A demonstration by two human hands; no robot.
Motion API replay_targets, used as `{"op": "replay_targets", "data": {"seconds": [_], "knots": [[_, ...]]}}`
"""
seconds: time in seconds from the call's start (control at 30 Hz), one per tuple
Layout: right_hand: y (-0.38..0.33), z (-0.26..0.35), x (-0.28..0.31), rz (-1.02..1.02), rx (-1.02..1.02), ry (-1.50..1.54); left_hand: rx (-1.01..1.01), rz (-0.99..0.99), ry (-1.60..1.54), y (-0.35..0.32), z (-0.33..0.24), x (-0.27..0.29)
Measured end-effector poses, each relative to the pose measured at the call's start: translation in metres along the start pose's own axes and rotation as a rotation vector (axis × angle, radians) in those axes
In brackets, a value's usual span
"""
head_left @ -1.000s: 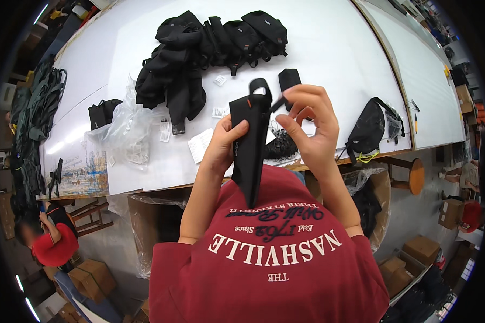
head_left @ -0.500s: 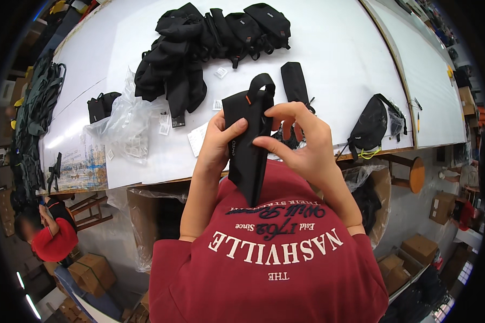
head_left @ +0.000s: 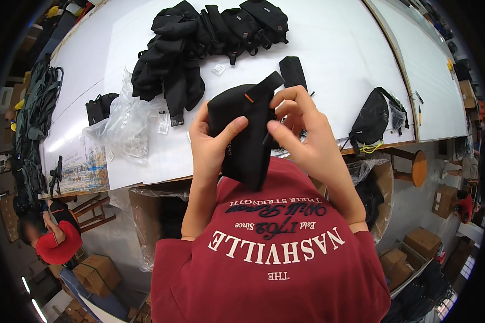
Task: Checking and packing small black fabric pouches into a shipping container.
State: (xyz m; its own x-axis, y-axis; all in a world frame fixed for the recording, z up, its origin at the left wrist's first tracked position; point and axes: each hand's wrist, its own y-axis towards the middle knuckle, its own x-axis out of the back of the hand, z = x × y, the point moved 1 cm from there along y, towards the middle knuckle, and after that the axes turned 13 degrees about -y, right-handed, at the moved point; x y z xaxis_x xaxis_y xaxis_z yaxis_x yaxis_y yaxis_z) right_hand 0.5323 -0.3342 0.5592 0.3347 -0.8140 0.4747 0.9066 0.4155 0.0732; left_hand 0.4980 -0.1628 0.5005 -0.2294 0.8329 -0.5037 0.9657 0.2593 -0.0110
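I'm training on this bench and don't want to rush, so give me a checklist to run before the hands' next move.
1. Left hand secure on the black pouch: ok, thumb pressed over its face.
2. Right hand beside the pouch: ok, at its right edge.
3. Right fingers gripping something: cannot tell.
4. Orange tab visible: ok, near the pouch's upper end.
5. Pouch's contents: cannot tell.
6. Table cleared: not ok, a clear plastic bag and a pile of black bags lie there.
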Motion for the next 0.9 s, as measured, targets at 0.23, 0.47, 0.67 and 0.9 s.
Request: {"op": "replay_targets", "data": {"seconds": [0.23, 0.47, 0.67, 0.9], "knots": [[-0.001, 0.002, 0.009, 0.147, 0.020, -0.086, 0.038, 0.015, -0.115, -0.001, -0.001, 0.008], [0.002, -0.002, -0.008, -0.217, 0.338, -0.419, 0.018, -0.044, -0.226, 0.002, 0.010, 0.009], [-0.001, 0.002, -0.006, -0.145, 0.452, -0.494, 0.005, -0.120, -0.363, 0.004, 0.020, 0.008], [0.000, -0.003, -0.007, -0.100, 0.421, -0.461, 0.196, -0.020, -0.325, 0.008, 0.012, 0.013]]}}
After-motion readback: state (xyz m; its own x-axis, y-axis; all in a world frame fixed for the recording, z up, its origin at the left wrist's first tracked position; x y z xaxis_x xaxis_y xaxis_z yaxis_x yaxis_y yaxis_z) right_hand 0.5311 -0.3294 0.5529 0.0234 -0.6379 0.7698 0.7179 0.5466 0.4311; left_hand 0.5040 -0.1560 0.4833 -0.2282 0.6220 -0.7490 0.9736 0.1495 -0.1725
